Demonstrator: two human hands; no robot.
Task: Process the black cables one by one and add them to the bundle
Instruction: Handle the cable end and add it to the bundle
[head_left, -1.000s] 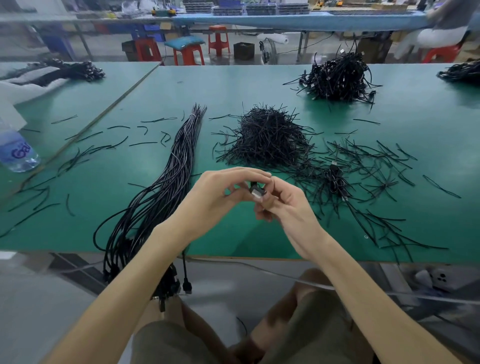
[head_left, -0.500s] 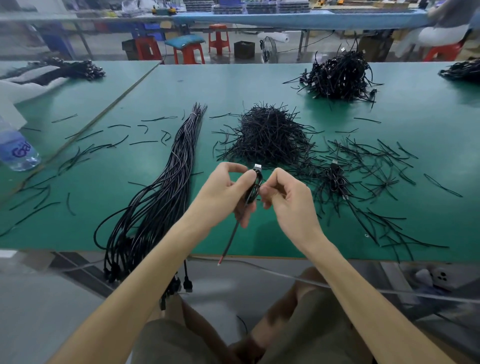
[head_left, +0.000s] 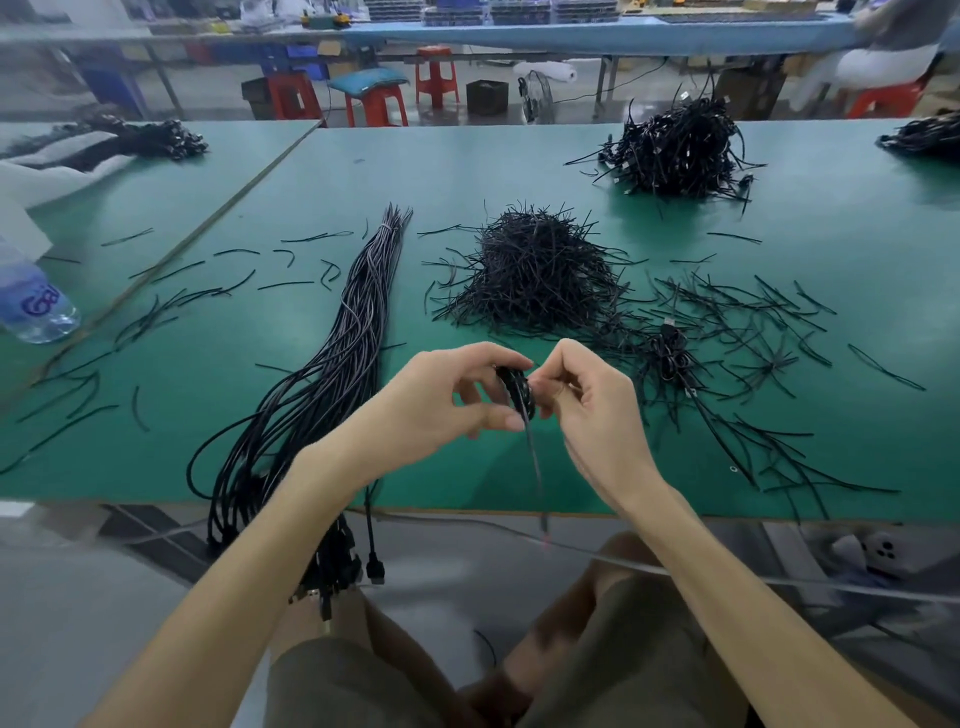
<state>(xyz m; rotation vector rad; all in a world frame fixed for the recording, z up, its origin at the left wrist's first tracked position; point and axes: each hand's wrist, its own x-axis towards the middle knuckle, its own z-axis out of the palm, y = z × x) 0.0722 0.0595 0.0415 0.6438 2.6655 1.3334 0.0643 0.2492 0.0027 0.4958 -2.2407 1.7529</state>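
A coiled black cable (head_left: 517, 387) sits between my two hands above the front of the green table (head_left: 467, 166). My left hand (head_left: 441, 400) grips the coil with curled fingers and thumb. My right hand (head_left: 587, 395) pinches it from the right. One loose end of the cable hangs down past the table edge. The long bundle (head_left: 332, 364) of straightened black cables lies to the left, tied near its far tip, its plugs hanging over the front edge. A few coiled cables (head_left: 670, 353) lie just right of my hands.
A heap of black twist ties (head_left: 535, 270) sits in the middle of the table, with loose ties scattered left and right. A pile of coiled cables (head_left: 680, 150) stands at the back right. A water bottle (head_left: 31, 301) lies at far left. Red stools stand behind.
The cable's plug end no longer sticks up above my fingers. Both hands have closed in on the coil, and the hanging end has lengthened and swung to the right.
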